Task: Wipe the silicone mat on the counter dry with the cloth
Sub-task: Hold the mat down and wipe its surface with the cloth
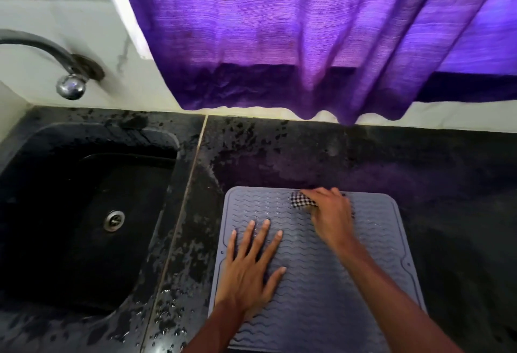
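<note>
Grey ribbed mat (321, 296) lies flat on the dark desk (405, 162), just right of the sink (84, 213). Checkered cloth (300, 201) bunched on the mat near its far edge, gripped under the curled fingers of the right hand (331, 213). Left hand (251, 266) flat on the mat's left part, fingers straight and spread, holding nothing. Water drops on the desk strip between sink and mat. Tap (56, 56) on the wall above the sink; purple curtain (307, 31) hangs over the desk's back edge.
</note>
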